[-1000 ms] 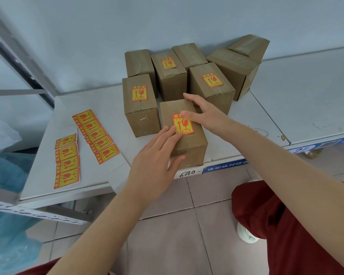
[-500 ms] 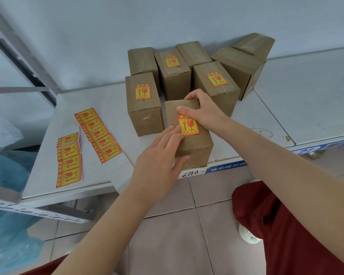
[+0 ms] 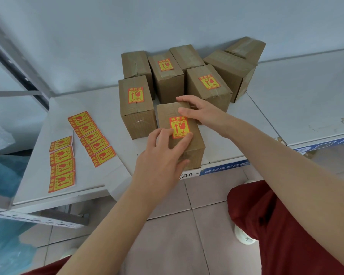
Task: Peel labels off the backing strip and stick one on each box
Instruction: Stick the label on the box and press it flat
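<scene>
Both my hands are on the nearest box (image 3: 189,149), which stands at the front edge of the white shelf (image 3: 38,155).

My left hand (image 3: 161,155) lies on the near end of the box top, fingers loosely spread and flat. Two fingertips (image 3: 184,140) touch the lower edge of the red-and-yellow label (image 3: 179,127) stuck there. The thumb runs down the box's front face. Nothing is gripped; the hand presses rather than holds.

My right hand (image 3: 199,110) reaches over the far end of the same box, fingers curled around its far top edge, with the thumb lying just above the label. It grasps the box itself.

Just left of my left fingers stands a second labelled box (image 3: 136,112). Beyond my right fingers are two more labelled boxes (image 3: 209,86), one behind the other toward the left (image 3: 166,76).

Further back against the wall are four boxes with bare tops in view (image 3: 136,64) (image 3: 186,55) (image 3: 229,66) (image 3: 246,46).

Well to the left of my left hand, two label strips lie flat on the shelf: one of five labels (image 3: 91,138) and one of four (image 3: 62,163) nearer the edge.
</scene>
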